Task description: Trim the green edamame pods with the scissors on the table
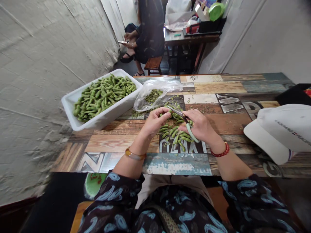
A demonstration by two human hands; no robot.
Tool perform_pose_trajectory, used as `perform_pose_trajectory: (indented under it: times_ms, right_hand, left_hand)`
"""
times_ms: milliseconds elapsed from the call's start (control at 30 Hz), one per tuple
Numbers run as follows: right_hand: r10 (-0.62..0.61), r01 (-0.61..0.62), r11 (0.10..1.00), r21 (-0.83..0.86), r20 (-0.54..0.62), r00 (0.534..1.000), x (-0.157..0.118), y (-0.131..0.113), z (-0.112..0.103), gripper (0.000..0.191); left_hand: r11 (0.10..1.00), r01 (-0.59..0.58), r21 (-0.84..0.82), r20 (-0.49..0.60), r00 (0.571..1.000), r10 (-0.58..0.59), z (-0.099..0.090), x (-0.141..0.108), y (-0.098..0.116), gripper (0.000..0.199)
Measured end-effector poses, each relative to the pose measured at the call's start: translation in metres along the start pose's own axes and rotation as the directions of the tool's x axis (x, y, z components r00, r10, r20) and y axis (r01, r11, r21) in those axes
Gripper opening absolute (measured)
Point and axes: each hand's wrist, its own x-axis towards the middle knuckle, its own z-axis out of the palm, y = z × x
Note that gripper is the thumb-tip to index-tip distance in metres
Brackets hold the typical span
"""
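My right hand [198,124] is closed round a pair of scissors [178,112] with pale green handles, the blades pointing left and away from me. Close to the blade tips, my left hand [156,120] is closed in a pinch, with a bit of green, seemingly an edamame pod, showing at its fingers. Under both hands lies a loose pile of edamame pods [175,132] on the patterned table [121,136]. A white plastic tub [107,111] heaped with edamame pods [104,94] stands to the left. Beyond my left hand, a clear plastic bag [167,85] holds small green trimmings [153,96].
A white cap [286,129] lies at the table's right side, with a dark object [295,94] behind it. A wall [36,81] runs along the left. Past the far edge, a person [150,32] sits on a wooden stool [153,63] beside a cluttered small table [191,38].
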Motion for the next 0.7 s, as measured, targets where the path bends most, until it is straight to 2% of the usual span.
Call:
perform_pose_trajectory:
  times_ms: [233, 433, 700]
  right_hand:
    - [-0.051, 0.051, 0.999, 0.004, 0.021, 0.998, 0.0002, -0.005, 0.0011, 0.048]
    - [-0.044, 0.042, 0.998, 0.055, 0.023, 0.999, 0.0002, -0.0065, 0.0013, 0.049]
    - [-0.031, 0.029, 0.998, 0.051, 0.034, 0.999, 0.0005, -0.0065, 0.0009, 0.054]
  left_hand:
    - [0.999, -0.045, 0.014, 0.047, 0.998, 0.044, 0.0032, -0.001, -0.0053, 0.034]
    - [0.994, -0.091, 0.054, 0.07, 0.994, 0.087, 0.0041, -0.0004, -0.0086, 0.032]
    - [0.996, -0.081, 0.047, 0.056, 0.995, 0.078, 0.0023, 0.0008, -0.0096, 0.032]
